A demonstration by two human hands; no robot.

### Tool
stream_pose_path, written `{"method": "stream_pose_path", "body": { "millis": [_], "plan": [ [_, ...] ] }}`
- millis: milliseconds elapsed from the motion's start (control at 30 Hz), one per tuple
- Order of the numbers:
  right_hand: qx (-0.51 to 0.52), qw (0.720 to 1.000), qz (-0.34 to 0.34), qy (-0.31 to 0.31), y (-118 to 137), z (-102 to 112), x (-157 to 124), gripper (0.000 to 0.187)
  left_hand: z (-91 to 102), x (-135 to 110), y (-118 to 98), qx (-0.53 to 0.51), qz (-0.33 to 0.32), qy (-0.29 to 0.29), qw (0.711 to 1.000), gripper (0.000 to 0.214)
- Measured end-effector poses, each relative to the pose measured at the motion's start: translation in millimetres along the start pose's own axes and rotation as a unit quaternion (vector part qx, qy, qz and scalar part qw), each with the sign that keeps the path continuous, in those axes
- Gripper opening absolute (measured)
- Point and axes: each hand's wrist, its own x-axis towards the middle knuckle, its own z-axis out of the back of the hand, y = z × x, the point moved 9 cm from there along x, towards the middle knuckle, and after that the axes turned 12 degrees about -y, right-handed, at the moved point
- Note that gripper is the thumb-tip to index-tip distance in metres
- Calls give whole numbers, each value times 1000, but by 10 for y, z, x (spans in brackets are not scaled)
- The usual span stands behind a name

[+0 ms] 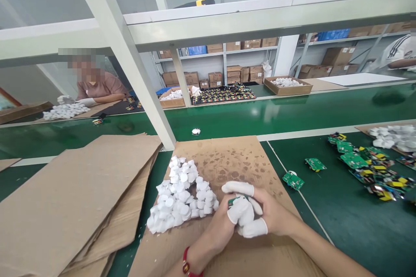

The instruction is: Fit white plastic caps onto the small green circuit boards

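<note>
My left hand (211, 233), with a red bead bracelet on its wrist, and my right hand (273, 212) meet over a brown cardboard sheet (227, 160). White finger cots cover several fingers. Between them they grip a small green circuit board (234, 201), mostly hidden by the fingers. Just left of my hands, a heap of small white rounded parts (178, 194) lies on the cardboard, touching my left hand. Two loose green circuit boards (293, 180) (315, 164) lie on the green bench to the right, beyond reach of my fingertips.
A heap of circuit boards (367, 164) and white parts (393, 136) lies at right. Stacked cardboard sheets (74, 199) lie at left. A white metal frame (130, 65) crosses the view. Beyond a green belt (260, 114), a gloved co-worker (97, 91) sits before shelved boxes.
</note>
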Motion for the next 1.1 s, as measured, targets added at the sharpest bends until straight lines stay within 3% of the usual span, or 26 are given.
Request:
{"method": "stream_pose_path", "body": {
  "millis": [167, 333, 500, 700, 833, 1000, 1100],
  "plan": [
    [-62, 994, 88, 18, 176, -12, 2, 57, -103, -75, -158, 31, -32, 50, 998, 39],
    [-66, 997, 49, 4, 156, 17, -3, 62, -97, -69, -202, 27, -44, 37, 998, 40],
    [-99, 990, 101, 18, 249, -11, -17, 51, -84, -80, -237, 50, -69, 29, 996, 36],
    [-45, 999, 17, 11, 105, 27, -18, 71, -214, -110, -344, 21, -92, 102, 990, 40],
    [-25, 998, 51, 21, 155, 33, -20, 52, -222, -85, -228, 13, -25, 90, 996, 34],
    [55, 994, -62, 68, -53, -38, -69, 79, -242, -75, -51, -65, 41, 96, 992, 33],
    [17, 999, -39, 12, -39, 64, -43, 72, -244, -53, -7, -75, 56, 100, 991, 32]
  ]
}}
